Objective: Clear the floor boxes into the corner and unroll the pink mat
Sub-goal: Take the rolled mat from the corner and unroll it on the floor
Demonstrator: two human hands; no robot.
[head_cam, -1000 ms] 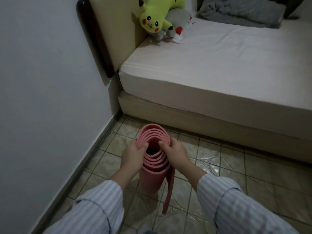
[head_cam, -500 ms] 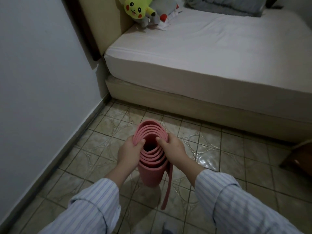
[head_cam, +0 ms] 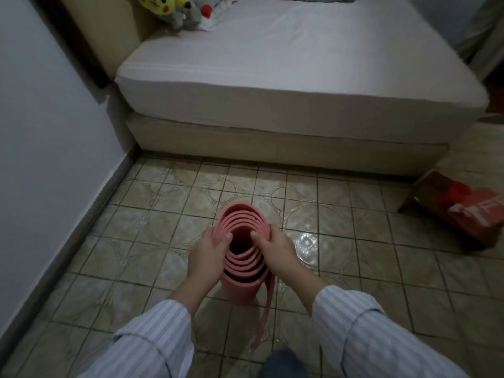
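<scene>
- A rolled pink mat [head_cam: 240, 290] is held upright on its end over the tiled floor [head_cam: 163, 241], near the middle of the scene and in front of a bed [head_cam: 272, 77].
- The roll's open top is clasped from both sides: the left hand [head_cam: 208, 259] is closed on the left rim, with the thumb hooked over the coiled layers into the opening.
- The right hand [head_cam: 278, 253] is closed on the right rim in the same way, its thumb laid over the inner coils.
- Each grip is thus seen curled round the mat's edge, not spread flat; the fingers on the outer side are largely hidden behind the roll.
- A loose pink strap [head_cam: 263, 317] is seen hanging from the right side of the roll down toward the floor.
- Both forearms are covered by striped sleeves [head_cam: 362, 334] at the near edge.
- A brown and red cardboard box [head_cam: 458, 205] is seen on the floor at the far right, well apart from the mat and just beside the bed's corner.
- A yellow plush toy [head_cam: 161, 5] is propped with other soft toys at the head of the bed, far left, against the headboard.
- A plain wall [head_cam: 49, 132] is seen along the left side, meeting the floor at a dark skirting.
- The tiles between the mat and the bed base are shown bare, with a glare spot to the right of the roll.
</scene>
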